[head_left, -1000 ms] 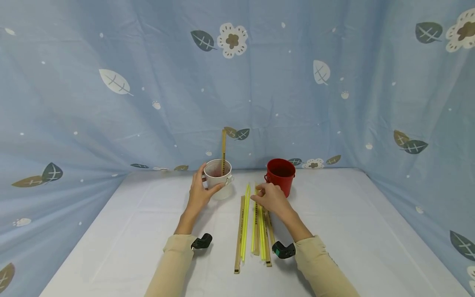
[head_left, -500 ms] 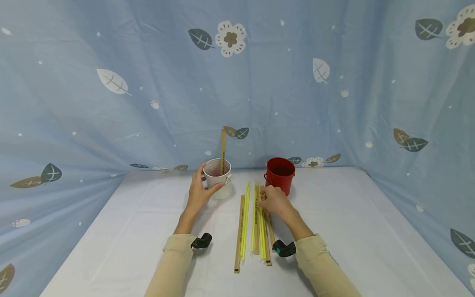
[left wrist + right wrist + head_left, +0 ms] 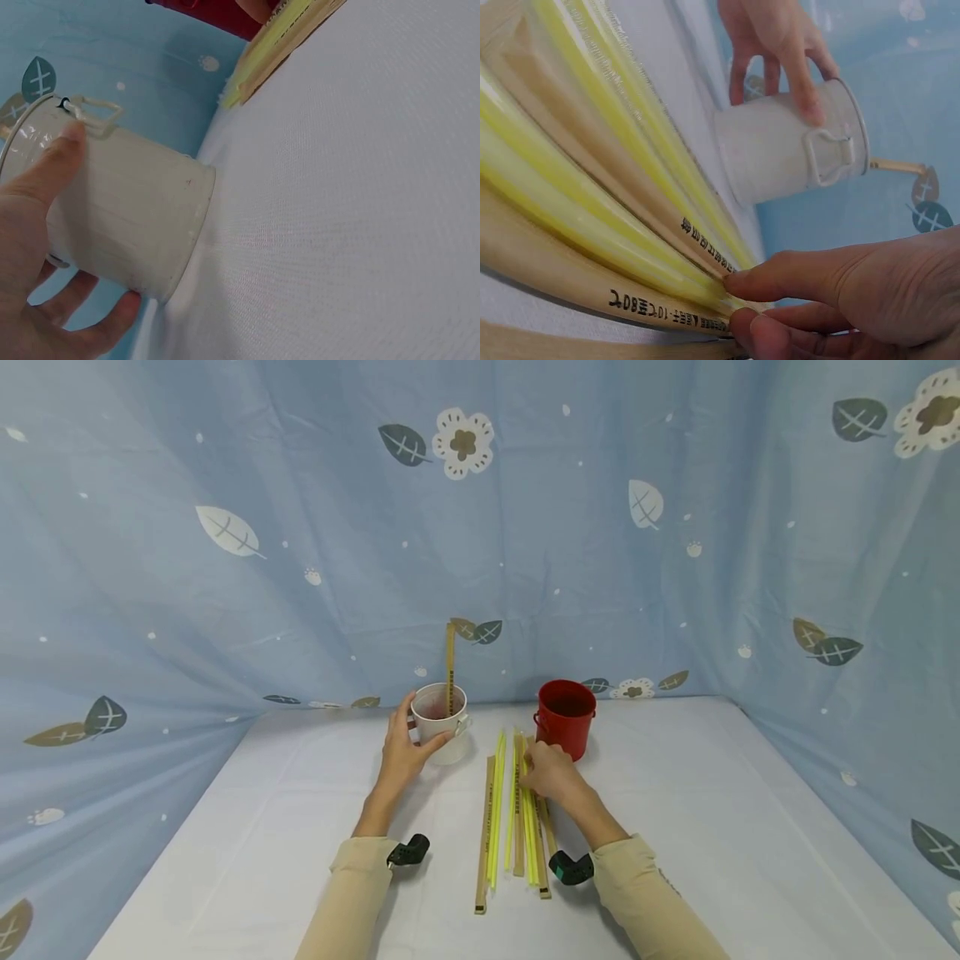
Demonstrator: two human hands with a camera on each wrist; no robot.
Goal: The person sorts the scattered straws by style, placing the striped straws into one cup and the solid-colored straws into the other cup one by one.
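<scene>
My left hand (image 3: 401,756) holds the white bucket (image 3: 135,202) by its side, thumb near the handle lug and fingers spread around the far side. One brown paper-wrapped straw (image 3: 450,660) stands up out of that bucket. Over the far ends of a row of straws is my right hand (image 3: 555,771), its thumb and fingertips close around the tips. In the right wrist view a yellow straw (image 3: 592,217) in a clear wrapper runs between them, with a printed brown straw (image 3: 525,232) alongside; I cannot tell whether one is pinched.
A red bucket (image 3: 573,735) stands just beyond my right hand. Several yellow and brown straws lie lengthwise on the white tablecloth (image 3: 300,827), including a brown straw (image 3: 483,843) at the row's left. A blue patterned curtain (image 3: 337,527) hangs close behind the buckets.
My right hand has shifted slightly right and nearer to me over the straws, and its fingers have drawn in at their far ends. My left hand stays on the white bucket.
</scene>
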